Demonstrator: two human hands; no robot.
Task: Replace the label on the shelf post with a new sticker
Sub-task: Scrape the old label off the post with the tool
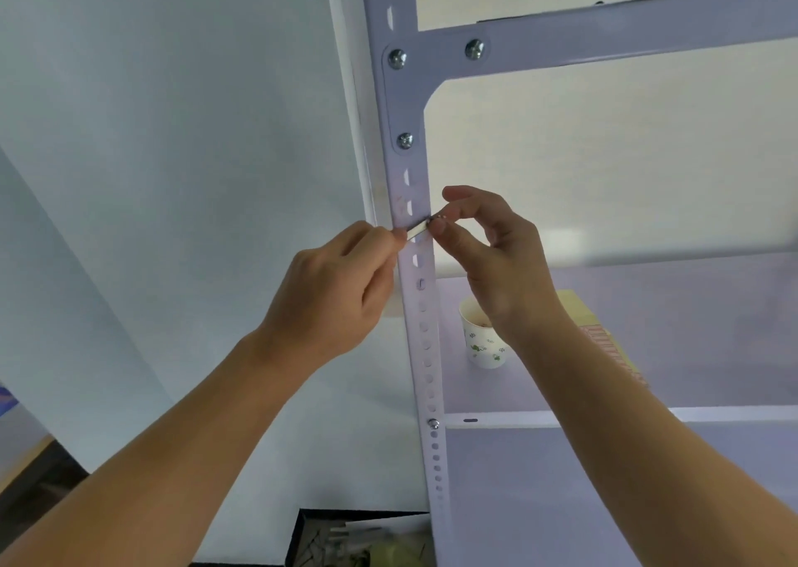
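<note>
While your left hand (332,294) and right hand (488,243) each pinch an end of the sticker (418,230) across the shelf post (421,307), you look mid-application; next, press it flat between both grips.

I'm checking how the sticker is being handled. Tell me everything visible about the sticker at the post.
The sticker is a small, narrow, pale strip, thin like paper or film. It lies tilted across the front of the post, below the bolted bracket. The left hand pinches its left end; the right hand pinches its right end. Any print is too small to read.

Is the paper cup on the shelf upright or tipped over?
Upright: the paper cup stands on its base on the shelf, open rim facing up.
</note>
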